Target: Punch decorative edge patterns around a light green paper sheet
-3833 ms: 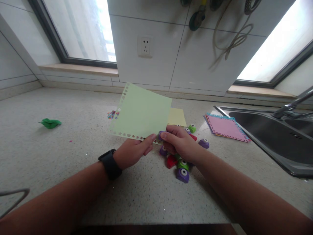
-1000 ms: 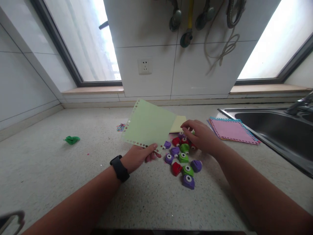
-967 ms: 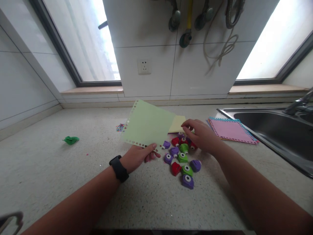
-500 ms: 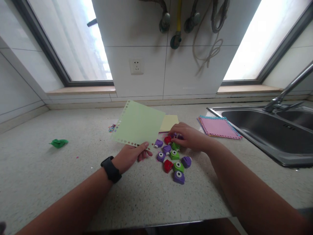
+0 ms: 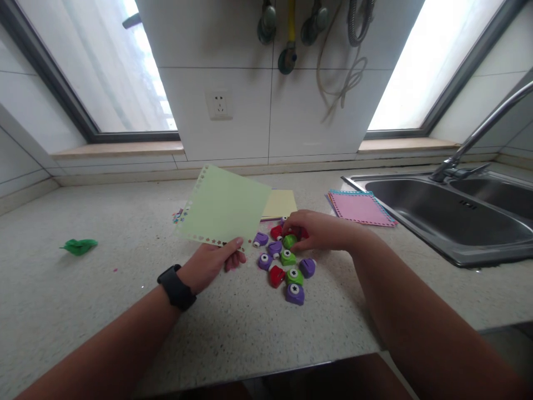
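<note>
The right hand (image 5: pixel 318 230) has gone from hovering over the far side of the pile of small paper punches (image 5: pixel 284 261) a second ago to lying low among them, its fingers curled down over a green punch (image 5: pixel 288 241) and a red punch (image 5: pixel 276 231) at the back of the cluster. Half a second ago it was already settling there; now the fingertips press closer round the green one. I judge that it is choosing or starting to pick one up, though none is lifted clear of the surface (image 5: pixel 83 311) yet, and the fingers hide whether they have truly closed on it (so the grip itself cannot be told).

The left hand (image 5: pixel 210 264), with a black watch (image 5: pixel 176 286) on the wrist, pinches the near edge of a pale green sheet (image 5: pixel 225 206) between thumb and fingers and holds it tilted up off the surface, much as it did before. Small shapes are cut out along the sheet's left and near edges.

The sheet stands just to the left of the punches, its lower right corner near a purple punch (image 5: pixel 261 239). The right hand lies just beyond that, near the left hand but not touching it. A yellow sheet (image 5: pixel 281 204) lies flat behind the green one, a pink stack of paper (image 5: pixel 360 208) sits further right beside the sink (image 5: pixel 437 214), and a crumpled green scrap (image 5: pixel 78 246) lies well apart on the left.
</note>
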Available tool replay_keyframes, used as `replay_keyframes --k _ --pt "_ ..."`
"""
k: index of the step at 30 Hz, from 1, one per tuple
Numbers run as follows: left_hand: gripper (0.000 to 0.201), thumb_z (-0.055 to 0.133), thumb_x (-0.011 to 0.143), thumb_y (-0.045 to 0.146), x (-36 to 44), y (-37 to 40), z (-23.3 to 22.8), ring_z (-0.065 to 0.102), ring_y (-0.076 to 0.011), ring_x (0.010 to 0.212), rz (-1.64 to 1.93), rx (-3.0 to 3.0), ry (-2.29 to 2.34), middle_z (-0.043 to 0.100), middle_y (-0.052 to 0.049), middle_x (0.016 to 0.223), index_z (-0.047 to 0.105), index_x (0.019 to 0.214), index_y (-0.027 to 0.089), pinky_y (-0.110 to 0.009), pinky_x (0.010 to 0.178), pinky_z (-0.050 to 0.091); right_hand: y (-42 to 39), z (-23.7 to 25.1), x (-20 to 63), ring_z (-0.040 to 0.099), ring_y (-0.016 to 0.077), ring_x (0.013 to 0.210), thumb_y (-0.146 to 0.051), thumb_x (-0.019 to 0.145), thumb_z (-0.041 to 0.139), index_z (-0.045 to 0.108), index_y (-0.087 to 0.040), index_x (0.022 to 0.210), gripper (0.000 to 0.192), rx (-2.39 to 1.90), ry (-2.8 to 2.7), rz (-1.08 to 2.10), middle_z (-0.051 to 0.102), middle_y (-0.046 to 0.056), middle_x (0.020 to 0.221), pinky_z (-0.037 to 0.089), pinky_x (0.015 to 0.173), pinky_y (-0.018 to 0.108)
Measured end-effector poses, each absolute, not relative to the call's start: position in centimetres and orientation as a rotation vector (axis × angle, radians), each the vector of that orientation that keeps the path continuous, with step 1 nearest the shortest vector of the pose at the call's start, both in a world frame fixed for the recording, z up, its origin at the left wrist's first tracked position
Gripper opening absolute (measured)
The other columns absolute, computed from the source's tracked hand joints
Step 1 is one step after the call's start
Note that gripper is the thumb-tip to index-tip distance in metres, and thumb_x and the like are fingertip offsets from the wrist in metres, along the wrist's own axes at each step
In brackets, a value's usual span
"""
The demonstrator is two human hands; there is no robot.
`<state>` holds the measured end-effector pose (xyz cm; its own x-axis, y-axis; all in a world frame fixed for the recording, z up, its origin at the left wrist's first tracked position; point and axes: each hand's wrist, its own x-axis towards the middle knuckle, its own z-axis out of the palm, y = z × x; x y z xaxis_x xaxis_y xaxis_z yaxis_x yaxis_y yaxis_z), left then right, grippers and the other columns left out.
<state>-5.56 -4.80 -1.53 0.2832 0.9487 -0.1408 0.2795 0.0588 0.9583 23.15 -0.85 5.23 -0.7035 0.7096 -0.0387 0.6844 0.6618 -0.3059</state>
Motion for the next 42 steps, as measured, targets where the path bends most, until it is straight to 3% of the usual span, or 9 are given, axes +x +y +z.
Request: replay_keyframes --k 10,14,19,25,32,42 --pt "0.054 0.054 0.087 0.06 -5.4 -4.8 -1.4 0.05 -0.0126 0.056 0.787 1.436 1.205 0.066 -0.004 0.063 0.071 0.065 0.014 -0.028 0.061 0.042 -0.8 4.9 23.4 0.054 0.019 0.076 -0.026 0.074 0.072 0.066 -0.019 0.094 0.022 -1.174 -2.712 0.398 0.061 0.006 0.09 0.043 0.068 0.032" --pt "0.053 0.053 0.087 0.061 -5.4 -4.9 -1.4 0.05 -0.0126 0.056 0.784 1.433 1.239 0.065 -0.003 0.062 0.071 0.065 0.015 -0.028 0.061 0.042 -1.4 5.7 23.7 0.055 0.0175 0.073 -0.028 0.076 0.071 0.061 -0.019 0.1 0.028 -1.113 -2.364 0.594 0.061 0.004 0.086 0.045 0.065 0.031" --pt "0.055 0.048 0.088 0.064 -5.4 -5.0 -1.4 0.05 -0.0131 0.058 0.768 1.504 1.245 0.062 -0.001 0.063 0.071 0.071 0.017 -0.027 0.061 0.042 -1.8 5.7 22.7 0.057 0.0167 0.088 -0.022 0.08 0.07 0.056 -0.02 0.12 0.043 -0.682 -1.96 0.903 0.059 0.006 0.101 0.049 0.078 0.033" --pt "0.057 0.042 0.09 0.066 -5.4 -5.0 -1.5 0.049 -0.0141 0.059 0.73 1.546 1.276 0.059 -0.001 0.064 0.07 0.077 0.017 -0.028 0.063 0.042 -2.1 4.1 20.4 0.059 0.012 0.078 -0.017 0.08 0.073 0.056 -0.022 0.111 0.036 -0.514 -1.653 1.071 0.059 0.002 0.094 0.05 0.068 0.026" --pt "0.059 0.037 0.091 0.066 -5.2 -5.2 -1.4 0.048 -0.0147 0.062 0.693 1.587 1.286 0.055 0.0 0.064 0.069 0.081 0.017 -0.029 0.066 0.041 -2.7 2.5 18.3 0.063 0.0153 0.09 -0.016 0.075 0.074 0.055 -0.02 0.106 0.037 -0.544 -1.626 0.935 0.061 0.005 0.1 0.054 0.084 0.033" --pt "0.058 0.039 0.09 0.066 -5.2 -5.4 -0.9 0.049 -0.0161 0.064 0.644 1.576 1.323 0.057 -0.001 0.067 0.07 0.078 0.018 -0.029 0.069 0.042 -3.2 1.9 17.0 0.067 0.0177 0.087 -0.03 0.081 0.071 0.042 -0.024 0.101 0.036 -0.537 -1.546 1.18 0.059 0.003 0.093 0.056 0.081 0.037"
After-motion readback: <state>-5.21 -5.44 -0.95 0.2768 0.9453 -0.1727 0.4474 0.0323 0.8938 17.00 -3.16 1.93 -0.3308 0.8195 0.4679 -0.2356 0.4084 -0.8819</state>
